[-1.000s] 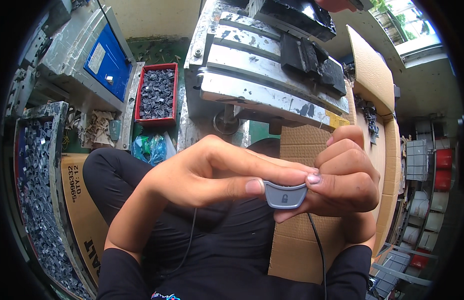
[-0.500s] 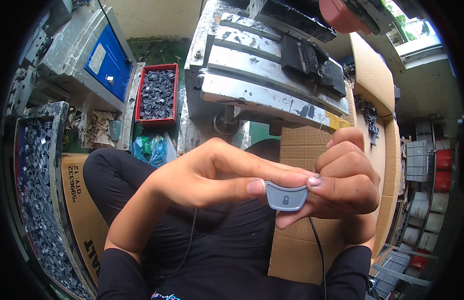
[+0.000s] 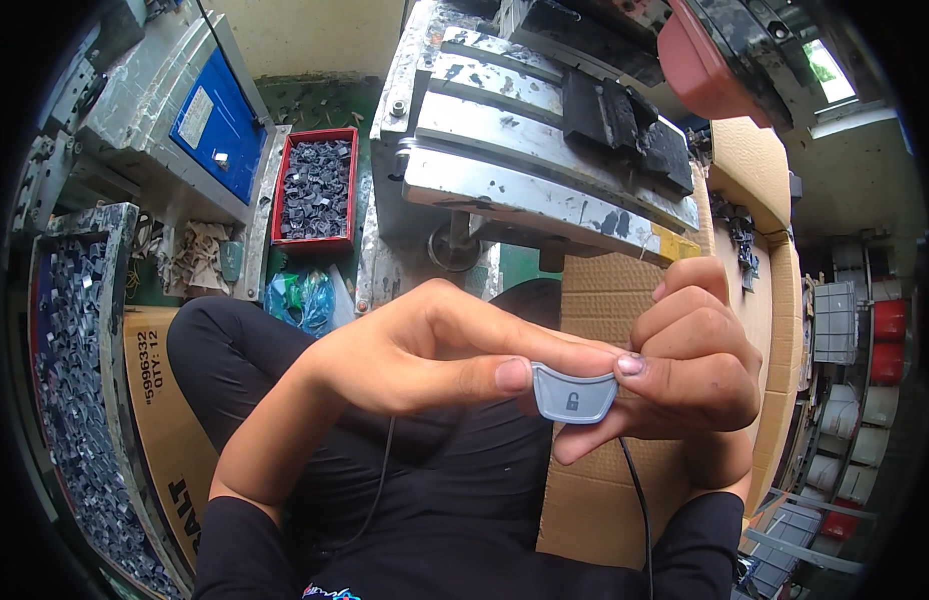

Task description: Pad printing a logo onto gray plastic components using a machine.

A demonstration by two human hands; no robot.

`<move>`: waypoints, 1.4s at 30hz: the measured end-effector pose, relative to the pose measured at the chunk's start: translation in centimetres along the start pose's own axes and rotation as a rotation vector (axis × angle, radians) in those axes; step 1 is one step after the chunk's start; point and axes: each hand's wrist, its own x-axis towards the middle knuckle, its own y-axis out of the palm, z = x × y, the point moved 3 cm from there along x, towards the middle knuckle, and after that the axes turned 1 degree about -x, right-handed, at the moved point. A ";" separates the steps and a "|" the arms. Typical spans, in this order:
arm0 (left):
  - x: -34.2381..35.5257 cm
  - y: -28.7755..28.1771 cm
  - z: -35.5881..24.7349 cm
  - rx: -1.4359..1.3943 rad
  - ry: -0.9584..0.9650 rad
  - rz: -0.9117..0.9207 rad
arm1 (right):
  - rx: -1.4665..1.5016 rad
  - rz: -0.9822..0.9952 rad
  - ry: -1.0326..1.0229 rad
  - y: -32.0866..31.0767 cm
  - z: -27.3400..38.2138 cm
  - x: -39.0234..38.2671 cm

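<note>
A small grey-blue curved plastic piece (image 3: 574, 390) with a dark padlock symbol sits pinched between both hands above my lap. My left hand (image 3: 424, 350) grips its left end, thumb at the side and long fingers lying along the top. My right hand (image 3: 694, 370) has its fingers curled and holds the right end with the thumb at the upper corner; a fingertip shows beneath the piece. A dark cable hangs below the hands. Just beyond them is a paint-marked metal machine bed (image 3: 514, 180) with black blocks (image 3: 624, 130) on it.
A red bin (image 3: 314, 190) of small grey parts stands left of the machine, near a blue-doored metal cabinet (image 3: 214, 130) and plastic bags (image 3: 299, 300). A long tray (image 3: 94, 390) of parts lines the left. Cardboard (image 3: 614, 490) lies right; a pink housing (image 3: 709, 70) hangs top right.
The pink housing at top right has come down into view, covering more of the window. Both hands have dipped very slightly, still holding the grey-blue piece.
</note>
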 end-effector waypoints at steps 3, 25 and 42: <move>0.0 0.1 0.0 -0.020 -0.013 -0.005 | -0.008 -0.008 -0.007 0.1 0.0 0.0; -0.5 -0.3 -0.7 -0.092 -0.112 -0.209 | -0.001 0.018 -0.053 0.2 -0.6 0.1; -17.9 0.5 -7.3 0.400 -0.148 -0.850 | -0.466 0.082 0.163 0.8 -2.0 0.4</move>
